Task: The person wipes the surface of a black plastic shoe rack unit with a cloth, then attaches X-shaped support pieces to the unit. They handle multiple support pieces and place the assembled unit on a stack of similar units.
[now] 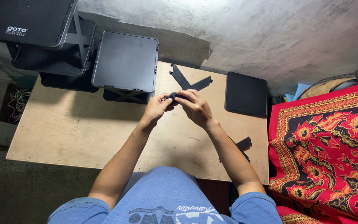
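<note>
Shirt (166, 199): blue, pale print across the chest, nearest the lens; print not transcribed.
Left hand (156, 108): fingers pinched on the near end of the brace, over the board.
Right hand (196, 108): closed over the same end from the other side; both hands meet on it.
Brace (187, 83): black X-shaped plastic piece, held just above the far middle of the board, arms pointing away from the body.
Step (judged): handling one cross brace; racks partly assembled.
Next move (judged): needs the brace ends lined up square with panel slots; slots not visible.
Board (75, 132): bare tan plywood, worktop.
Panel (246, 94): black flat rectangle, lying right of the hands.
Rack (126, 61): black panel on an X support, left of the hands.
Label: white lettering on the top-left black panel (25, 18).
Second brace (243, 145): black, beside the right forearm.
Cloth (328, 149): red, floral, gold border, far right.
</note>
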